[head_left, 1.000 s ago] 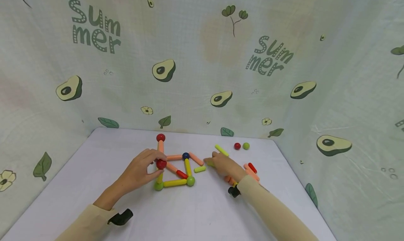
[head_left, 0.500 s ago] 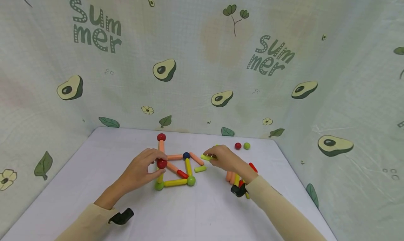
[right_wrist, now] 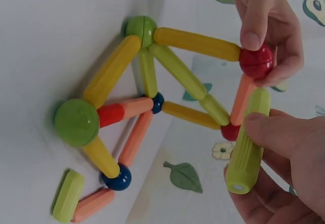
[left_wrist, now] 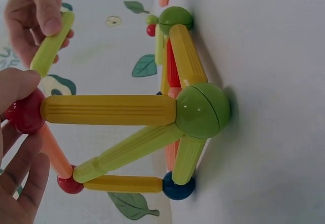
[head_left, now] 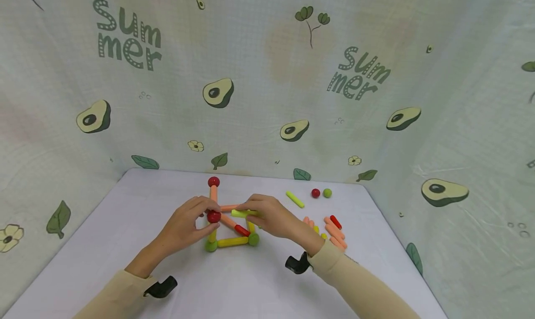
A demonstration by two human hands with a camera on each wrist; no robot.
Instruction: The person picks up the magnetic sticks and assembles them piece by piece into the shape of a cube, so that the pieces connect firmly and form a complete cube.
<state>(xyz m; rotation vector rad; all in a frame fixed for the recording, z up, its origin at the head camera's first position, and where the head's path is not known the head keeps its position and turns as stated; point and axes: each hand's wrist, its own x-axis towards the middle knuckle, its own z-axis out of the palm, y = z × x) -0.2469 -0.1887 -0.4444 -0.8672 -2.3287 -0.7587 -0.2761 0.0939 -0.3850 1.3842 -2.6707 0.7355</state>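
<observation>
1. Backdrop point(head_left: 259, 40): fills upper half of head view. "summer" print point(head_left: 127, 35) readable 2x, upper left and upper right, each broken over 2 lines. No brand or other writing legible.
2. White table point(head_left: 230, 282): lower half, carries all the parts.
3. Rod-and-ball frame point(head_left: 228, 221): centre of head view. My read: partway. Done: base with 4 corner balls (2 green point(right_wrist: 76, 122), 2 blue point(right_wrist: 117, 177)), 4 sides, red-and-salmon diagonal point(right_wrist: 110, 116); plus 1 upright face with lime brace point(right_wrist: 183, 71) and 2 red balls on top. Lacking: uprights at the 2 right-hand corners.
4. Left hand point(head_left: 185, 224): left of centre, thumb and fingers pinching the near red ball point(head_left: 214, 216) atop the frame.
5. Right hand point(head_left: 273, 217): centre, pinching a lime rod point(head_left: 241, 213). Tip aims toward the near red ball; gap shows in head view, so not joined.
6. Loose rods point(head_left: 334, 233): right of centre, salmon, red, yellow, some hidden by the wrist; unused. 1 more lime point(head_left: 295, 199) above them.
7. Loose balls point(head_left: 315, 193): 1 red, 1 green, side by side, table's upper right; unused.
</observation>
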